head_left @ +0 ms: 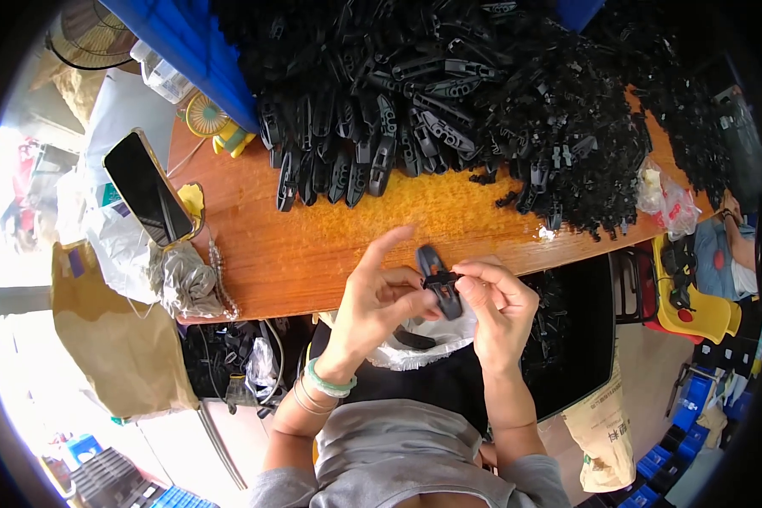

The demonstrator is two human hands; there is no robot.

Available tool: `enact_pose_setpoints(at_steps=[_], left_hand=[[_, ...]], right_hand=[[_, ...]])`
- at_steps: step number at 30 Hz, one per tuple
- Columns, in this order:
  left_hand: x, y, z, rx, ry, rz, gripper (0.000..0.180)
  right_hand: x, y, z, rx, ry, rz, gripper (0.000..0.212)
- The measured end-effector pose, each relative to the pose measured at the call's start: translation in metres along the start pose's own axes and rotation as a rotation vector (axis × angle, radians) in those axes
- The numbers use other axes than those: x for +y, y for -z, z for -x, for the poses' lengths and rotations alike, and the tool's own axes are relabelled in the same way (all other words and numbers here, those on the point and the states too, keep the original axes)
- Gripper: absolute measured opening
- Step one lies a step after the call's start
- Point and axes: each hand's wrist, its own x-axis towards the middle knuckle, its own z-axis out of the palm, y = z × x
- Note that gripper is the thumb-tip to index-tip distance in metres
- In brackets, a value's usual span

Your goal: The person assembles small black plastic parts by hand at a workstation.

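Between my hands, just off the table's near edge, is a long black plastic part (pixel 430 259) with slots in it. It stands roughly upright, a narrower black piece lying across its middle. My left hand (pixel 366 306) grips the part from the left with thumb and fingers, its index finger raised off it. From the right, my right hand (pixel 501 315) pinches the end of the crosswise piece between thumb and fingertips. Whether that piece is seated in the part or only touching it, I cannot tell. Below my hands, a white cloth or bag (pixel 427 354) lies over my lap.
Long black plastic parts (pixel 381 144) are heaped on the wooden table (pixel 267 262), smaller black clips (pixel 567 152) to their right. A phone (pixel 148 190), small yellow fan (pixel 207 118) and blue bin (pixel 190 55) stand left. A black tray (pixel 580 330) sits below the table edge at right.
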Motion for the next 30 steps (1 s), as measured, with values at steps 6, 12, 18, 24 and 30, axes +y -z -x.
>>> enact_pose_setpoints(at_steps=[6,12,18,24,30], left_hand=[[-0.01,0.001,0.003,-0.038,0.0,-0.136,0.035],[-0.009,-0.001,0.005,0.059,-0.042,-0.182,0.035],[-0.011,-0.002,0.006,0.061,-0.088,-0.182,0.033],[-0.007,-0.005,0.004,0.048,-0.063,-0.249,0.03],[-0.007,-0.004,0.004,0.044,-0.021,-0.229,0.029]], right_hand=[[0.002,-0.001,0.0,-0.029,0.19,0.253,0.013],[0.008,-0.001,0.0,0.074,0.508,0.677,0.013],[0.01,0.003,0.003,0.034,0.429,0.55,0.015],[0.013,0.0,0.007,0.132,0.261,0.282,0.01],[0.017,-0.001,0.005,0.081,0.285,0.353,0.012]])
